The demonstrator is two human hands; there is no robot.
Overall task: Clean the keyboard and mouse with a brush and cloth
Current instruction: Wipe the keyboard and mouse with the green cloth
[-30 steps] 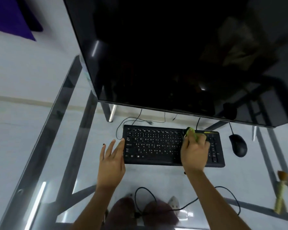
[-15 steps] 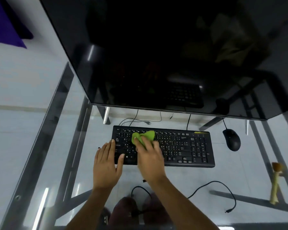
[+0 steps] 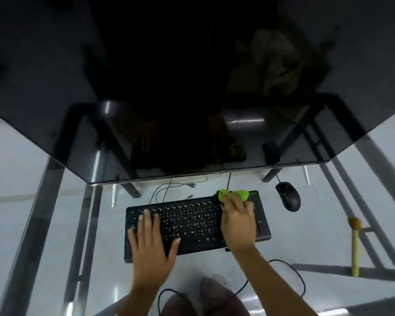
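Observation:
A black keyboard [image 3: 192, 222] lies on the glass desk, slightly tilted. My left hand [image 3: 151, 238] rests flat on its left end with fingers spread, holding nothing. My right hand [image 3: 238, 221] presses a bright green cloth [image 3: 234, 195] onto the keyboard's upper right corner, fingers closed on the cloth. A black mouse [image 3: 288, 196] sits to the right of the keyboard, untouched. A brush [image 3: 354, 245] with a pale yellow handle and tan bristles lies further right on the glass.
A large dark monitor [image 3: 192, 87] looms over the back of the glass desk [image 3: 55, 224]. Thin cables [image 3: 169, 188] trail behind the keyboard, and a black cable [image 3: 292, 272] loops on the floor below. Metal desk frame bars run along both sides.
My right hand has swept the green cloth from the keyboard's left-middle to its upper right corner. My left hand moved from the keyboard's left edge onto its left keys.

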